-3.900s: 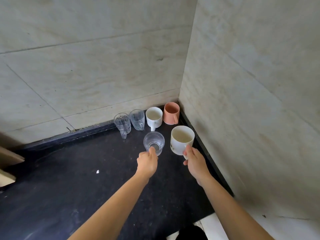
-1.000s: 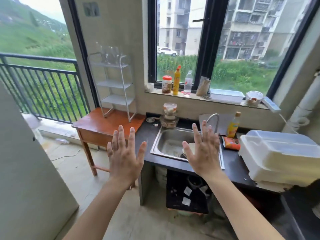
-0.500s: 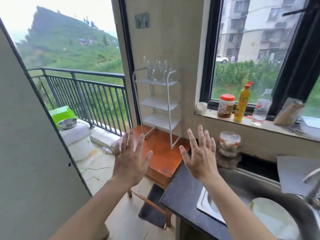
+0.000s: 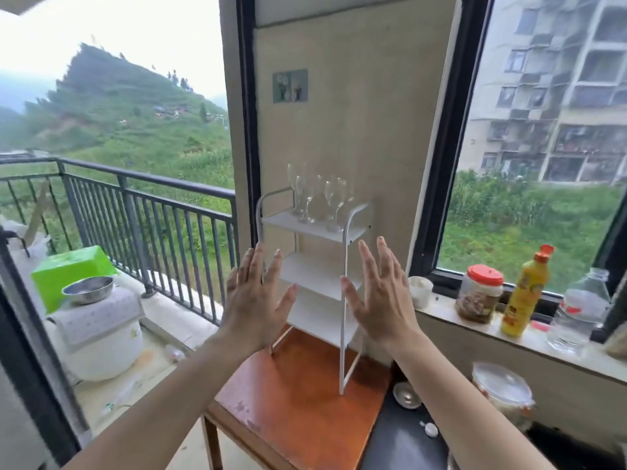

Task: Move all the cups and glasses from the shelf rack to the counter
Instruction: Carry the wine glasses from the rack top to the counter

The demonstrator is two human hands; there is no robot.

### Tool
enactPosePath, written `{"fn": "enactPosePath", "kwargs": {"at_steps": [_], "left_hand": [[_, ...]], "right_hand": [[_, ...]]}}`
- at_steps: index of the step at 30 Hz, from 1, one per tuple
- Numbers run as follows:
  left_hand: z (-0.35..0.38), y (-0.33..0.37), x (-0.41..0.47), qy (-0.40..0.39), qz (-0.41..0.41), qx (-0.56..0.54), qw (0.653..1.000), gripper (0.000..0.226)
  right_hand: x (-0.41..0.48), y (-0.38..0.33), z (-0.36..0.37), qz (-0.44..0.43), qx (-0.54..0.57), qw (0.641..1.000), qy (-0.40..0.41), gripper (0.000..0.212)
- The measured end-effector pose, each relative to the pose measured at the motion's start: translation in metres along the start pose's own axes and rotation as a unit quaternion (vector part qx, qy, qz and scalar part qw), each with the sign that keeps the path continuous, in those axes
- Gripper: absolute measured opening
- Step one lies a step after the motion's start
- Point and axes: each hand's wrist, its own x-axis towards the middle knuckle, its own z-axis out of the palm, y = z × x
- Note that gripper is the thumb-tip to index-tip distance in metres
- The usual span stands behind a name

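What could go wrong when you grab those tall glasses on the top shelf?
1. The clear stemmed glasses stand bunched together, so lifting one may knock a neighbour over.
2. The thin white metal shelf rack is tall and stands on a small orange-brown wooden table; a bump from the open left hand or right hand might wobble it and topple the glasses.

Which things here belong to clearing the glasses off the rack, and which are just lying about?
Job: stemmed glasses, white shelf rack, dark counter, left hand, right hand.
Lying about: yellow bottle, red-lidded jar, green box, steel bowl.
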Motion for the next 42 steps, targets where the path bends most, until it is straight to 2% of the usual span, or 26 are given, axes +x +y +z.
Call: {"fn": "enactPosePath", "kwargs": {"at_steps": [5, 10, 14, 17, 23, 27, 32, 35, 38, 42], "left_hand": [[0.045, -0.033, 0.092, 0.005, 0.036, -0.082, 0.996, 0.080], [0.068, -0.062, 0.197, -0.012, 0.076, -0.143, 0.987, 0.080], [0.075, -0.066, 0.271, 0.006, 0.097, -0.187, 0.977, 0.077], [0.088, -0.063, 0.304, -0.003, 0.082, -0.221, 0.972, 0.077], [0.115, -0.057, 0.332, -0.009, 0.072, -0.237, 0.969, 0.077], [0.125, -0.056, 0.335, 0.014, 0.064, -0.288, 0.956, 0.065], [0.132, -0.055, 0.335, 0.059, 0.036, -0.383, 0.921, 0.046], [0.129, -0.054, 0.331, 0.058, 0.018, -0.432, 0.900, 0.039], [0.122, -0.053, 0.327, 0.061, -0.001, -0.458, 0.887, 0.037], [0.109, -0.057, 0.316, 0.056, 0.001, -0.479, 0.876, 0.037]], "right_hand": [[0.074, 0.008, 0.031, 0.028, -0.034, 0.998, 0.049, 0.074], [0.155, 0.002, 0.051, 0.126, -0.002, 0.987, 0.095, 0.076], [0.203, -0.004, 0.069, 0.143, -0.007, 0.985, 0.094, 0.075], [0.227, -0.003, 0.085, 0.145, -0.022, 0.986, 0.081, 0.075], [0.256, 0.004, 0.100, 0.125, -0.034, 0.989, 0.065, 0.072], [0.258, 0.006, 0.106, 0.121, -0.009, 0.990, 0.075, 0.059], [0.256, 0.005, 0.108, 0.128, 0.007, 0.987, 0.098, 0.045], [0.253, 0.004, 0.106, 0.123, 0.023, 0.986, 0.111, 0.042], [0.252, 0.000, 0.103, 0.123, 0.051, 0.986, 0.105, 0.049], [0.248, -0.009, 0.100, 0.131, 0.068, 0.985, 0.088, 0.072]]}}
